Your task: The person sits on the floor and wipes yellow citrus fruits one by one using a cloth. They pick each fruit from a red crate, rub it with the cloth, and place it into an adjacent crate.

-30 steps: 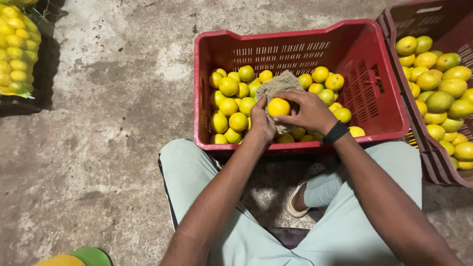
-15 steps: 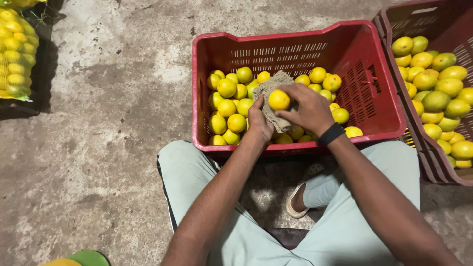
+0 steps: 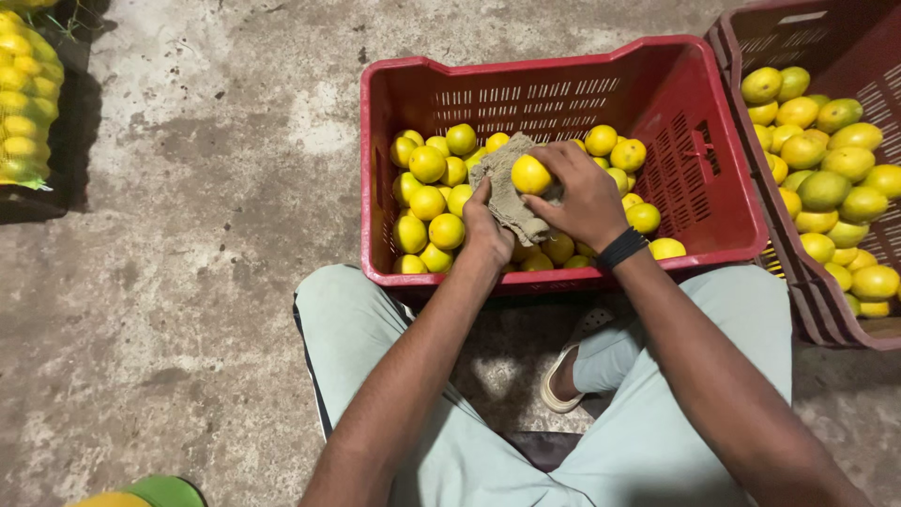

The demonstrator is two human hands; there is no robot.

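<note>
**Fruit cradled in cloth above the red crate**

The right hand point(image 3: 587, 192) grips a yellow citrus fruit point(image 3: 530, 174), pressing it into a burlap cloth point(image 3: 507, 192). The left hand point(image 3: 485, 228) clutches that cloth from beneath, bracing it above the red crate point(image 3: 526, 70).

Both hands point(image 3: 544, 211) over red crate point(image 3: 563, 70), yellow fruit point(image 3: 530, 175) in cloth point(image 3: 507, 192), apparently gripped

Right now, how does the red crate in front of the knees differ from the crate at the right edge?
The red crate sits wholly in view; the crate at the right is cut off by the frame. The red crate's fruit are smaller and almost all yellow; the right one's look larger, several greenish. Both hands work over the red crate: the left hand holds a cloth, the right hand a yellow fruit. Both crates are slotted plastic on concrete.
</note>
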